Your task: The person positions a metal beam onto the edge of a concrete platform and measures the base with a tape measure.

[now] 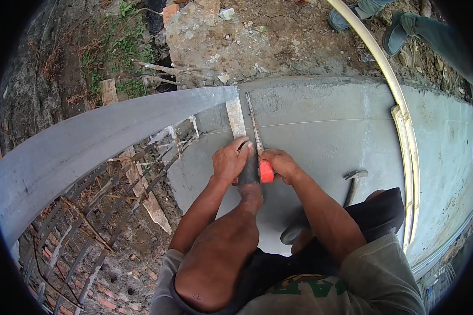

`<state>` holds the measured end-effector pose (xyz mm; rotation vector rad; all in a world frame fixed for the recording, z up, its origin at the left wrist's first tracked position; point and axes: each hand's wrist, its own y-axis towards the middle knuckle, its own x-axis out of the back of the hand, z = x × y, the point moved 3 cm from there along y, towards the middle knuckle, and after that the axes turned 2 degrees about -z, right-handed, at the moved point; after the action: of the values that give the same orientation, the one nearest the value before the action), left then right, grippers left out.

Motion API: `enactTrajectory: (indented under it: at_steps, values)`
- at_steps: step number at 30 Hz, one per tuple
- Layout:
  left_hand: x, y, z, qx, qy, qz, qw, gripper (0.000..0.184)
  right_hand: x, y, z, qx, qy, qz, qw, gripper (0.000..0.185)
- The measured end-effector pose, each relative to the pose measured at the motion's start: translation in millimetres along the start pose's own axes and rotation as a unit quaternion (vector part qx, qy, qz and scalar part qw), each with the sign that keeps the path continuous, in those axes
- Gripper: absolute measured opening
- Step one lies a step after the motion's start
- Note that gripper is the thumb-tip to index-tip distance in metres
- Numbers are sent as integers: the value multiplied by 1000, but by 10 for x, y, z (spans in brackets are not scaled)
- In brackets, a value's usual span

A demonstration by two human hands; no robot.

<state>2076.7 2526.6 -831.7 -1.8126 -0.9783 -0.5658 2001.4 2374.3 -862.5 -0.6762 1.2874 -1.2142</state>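
My right hand is closed around a red tape measure. Its blade runs out forward over the grey concrete surface. Beside it my left hand is closed at the near end of a pale, stained strip, against the dark shoe on my foot. A small dark thing shows between its thumb and finger; I cannot make out what it is. The strip's far end meets the tip of a long grey beam.
A hammer lies right of my right arm on the concrete. Long yellowish strips curve down the right side. Another person's shoes stand at the top right. Metal bars and rubble lie lower left, below the slab edge.
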Motion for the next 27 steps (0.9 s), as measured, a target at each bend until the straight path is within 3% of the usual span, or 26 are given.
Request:
enactTrajectory:
  at_steps: [4, 7, 10, 16, 27]
  values:
    - [128, 81, 96, 108, -61, -67, 990, 39, -9, -14, 3, -2, -2, 0, 1000, 44]
    - [289, 201, 8, 103, 3, -106, 989, 44, -6, -15, 3, 3, 2, 4, 1000, 44]
    - [293, 296, -33, 117, 98, -44, 987, 48, -9, -22, 7, 6, 5, 8, 1000, 44]
    - [162, 363, 0, 103, 153, -12, 983, 58, 3, 11, -6, 0, -1, 11, 1000, 42]
    - [131, 369, -50, 123, 146, 39, 981, 61, -12, -3, -10, 4, -7, 4, 1000, 41]
